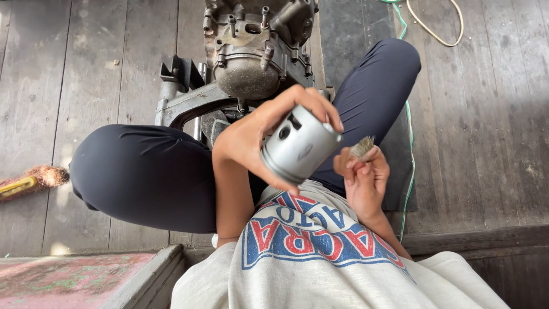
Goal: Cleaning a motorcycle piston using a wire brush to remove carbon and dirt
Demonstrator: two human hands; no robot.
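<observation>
A: What's in the left hand (pixel 260 134)?

B: A piston (pixel 298 147), silver and round. The fingers wrap over its top and the thumb sits under the lower rim, so it is grasped firmly, held up in front of the chest and tilted, crown toward the right.

A: Any detail on the piston?

B: 1 dark pin hole shows in its side, with a dark notch just above it.

A: And the right hand (pixel 364 178)?

B: Clenched around a small brush (pixel 362 146). Only the pale bristle tuft sticks out above the fingers; the handle is hidden in the fist. The bristles sit just beside the piston's crown, and I cannot tell if they touch.

A: Where is the person?

B: Sitting cross-legged on a plank floor (pixel 97 68), in dark trousers and a pale printed shirt.

A: What lies beyond the hands?

B: A grimy engine (pixel 251 51) stands between the knees, well behind the piston. A dark mat (pixel 400 171) lies under the right leg, with a green cord (pixel 409 137) running along it. At the far left edge, a brush with a yellow handle (pixel 28 182) rests on the floor.
</observation>
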